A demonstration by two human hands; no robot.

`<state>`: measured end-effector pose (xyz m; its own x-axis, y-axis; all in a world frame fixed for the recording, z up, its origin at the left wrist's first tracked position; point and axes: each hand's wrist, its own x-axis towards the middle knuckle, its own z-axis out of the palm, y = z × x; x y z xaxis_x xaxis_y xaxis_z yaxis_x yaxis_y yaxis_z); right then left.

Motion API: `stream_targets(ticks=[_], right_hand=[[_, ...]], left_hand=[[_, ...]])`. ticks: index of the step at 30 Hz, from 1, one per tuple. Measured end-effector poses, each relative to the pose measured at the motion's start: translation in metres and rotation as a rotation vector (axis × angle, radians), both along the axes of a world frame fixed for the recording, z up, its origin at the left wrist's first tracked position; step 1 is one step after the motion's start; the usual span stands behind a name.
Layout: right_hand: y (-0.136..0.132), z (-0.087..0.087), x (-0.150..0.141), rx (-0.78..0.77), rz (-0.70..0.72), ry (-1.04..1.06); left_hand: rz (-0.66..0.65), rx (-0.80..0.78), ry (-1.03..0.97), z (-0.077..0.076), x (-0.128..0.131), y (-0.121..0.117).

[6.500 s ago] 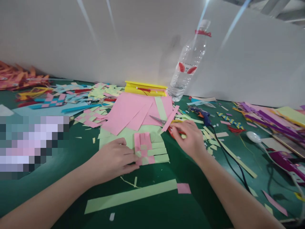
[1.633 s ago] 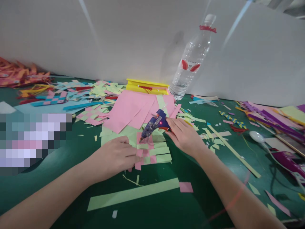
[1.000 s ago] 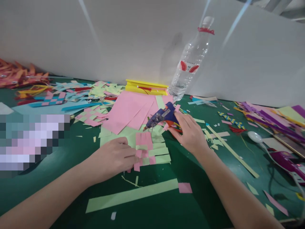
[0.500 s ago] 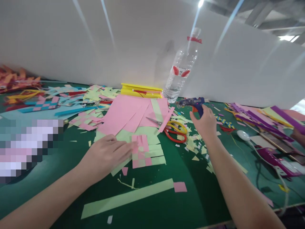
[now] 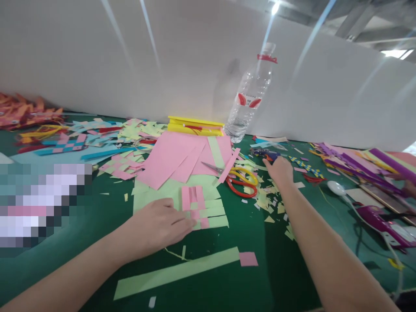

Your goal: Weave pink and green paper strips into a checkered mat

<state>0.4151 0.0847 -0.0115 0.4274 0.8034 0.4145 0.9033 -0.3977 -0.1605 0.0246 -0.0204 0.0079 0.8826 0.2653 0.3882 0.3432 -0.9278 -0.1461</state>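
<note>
My left hand (image 5: 165, 225) lies low over the left edge of a small woven pink and light-green paper piece (image 5: 195, 201). Its fingers are together, the tips on the paper's lower left part, hiding that corner. Loose green strips stick out at the piece's right side. My right hand (image 5: 281, 171) is stretched forward, closed about the handle of a dark blue glue gun (image 5: 271, 155) low at the tabletop; the fingers are partly hidden behind the hand. Scissors (image 5: 242, 177) with yellow and red handles lie between the hands, a pink strip (image 5: 229, 165) across their blades.
Pink sheets (image 5: 169, 156) lie behind the woven piece. A plastic bottle (image 5: 248, 102) stands by the white partition, near a yellow folded strip (image 5: 195, 126). Paper scraps (image 5: 266, 199) surround the scissors. A purple device with a cable (image 5: 377, 219) is at right; another person's hand (image 5: 407, 186) shows there.
My right hand has lowered the glue gun to the tabletop. My left hand has slid right and down, covering more of the woven piece's lower left part.
</note>
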Motion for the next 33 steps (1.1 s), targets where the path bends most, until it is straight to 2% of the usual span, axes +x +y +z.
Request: stream_targets(ticks=[3,6,8,12,15,21,27,33], right_hand=[[-0.003,0.003,-0.008,0.055,0.016,-0.030],[-0.015,0.014,-0.028,0.116,0.076,-0.073],[-0.028,0.021,-0.048,0.128,0.252,-0.119],[-0.057,0.026,-0.082,-0.079,0.540,-0.076],[-0.068,0.020,-0.091,-0.132,0.572,-0.085],[-0.067,0.019,-0.085,-0.168,0.642,0.043],[-0.072,0.027,-0.079,-0.165,0.574,0.301],[-0.072,0.029,-0.075,-0.164,0.677,0.554]], left_hand=[[-0.017,-0.011,-0.005,0.000,0.001,-0.001],[-0.015,-0.019,0.024,0.000,0.000,-0.002],[-0.010,-0.029,0.035,0.000,-0.001,-0.003],[0.000,-0.059,0.029,-0.001,-0.002,-0.005],[0.000,-0.052,0.030,0.000,-0.001,-0.005],[0.002,0.018,0.006,0.004,-0.001,-0.005],[0.003,0.028,0.050,0.001,-0.003,-0.004],[0.037,-0.005,0.036,-0.002,-0.004,-0.002]])
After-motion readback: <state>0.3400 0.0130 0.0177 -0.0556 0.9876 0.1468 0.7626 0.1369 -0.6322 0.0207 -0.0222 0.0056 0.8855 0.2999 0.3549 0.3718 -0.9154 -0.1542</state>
